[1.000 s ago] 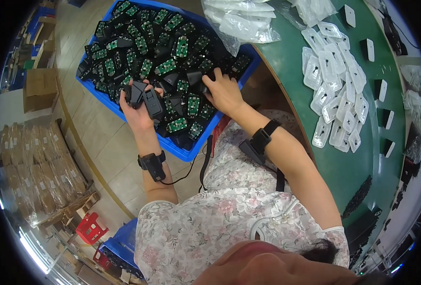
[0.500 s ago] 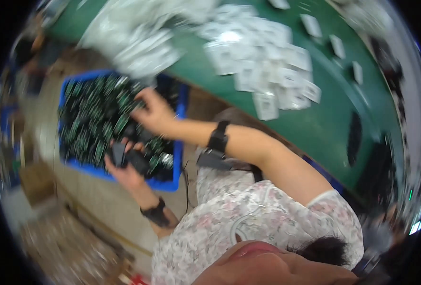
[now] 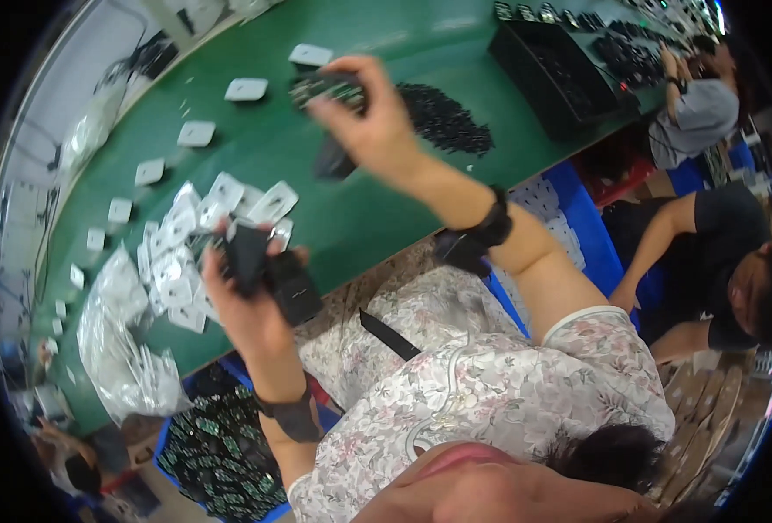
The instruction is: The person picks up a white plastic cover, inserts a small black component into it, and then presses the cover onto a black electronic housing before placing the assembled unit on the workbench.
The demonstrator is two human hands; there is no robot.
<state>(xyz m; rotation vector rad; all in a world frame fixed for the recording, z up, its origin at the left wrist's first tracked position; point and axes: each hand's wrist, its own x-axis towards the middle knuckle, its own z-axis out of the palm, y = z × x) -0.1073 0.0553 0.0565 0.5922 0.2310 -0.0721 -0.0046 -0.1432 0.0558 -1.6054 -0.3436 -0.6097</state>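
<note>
The left hand (image 3: 248, 296) is closed around a few small black plastic boxes (image 3: 273, 275), held above the near edge of the green table (image 3: 377, 205). The right hand (image 3: 370, 118) is raised over the table, fingers clasping a black part with a green circuit board (image 3: 327, 87).

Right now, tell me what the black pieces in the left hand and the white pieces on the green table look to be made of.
Black pieces in the left hand: probably moulded plastic, matte, with blocky edges and dull reflections. White pieces: likely plastic too, smooth with a slight sheen and rounded corners, though blur leaves this open. Green table: seemingly a matte mat or coating, evenly coloured and without glare.
</note>
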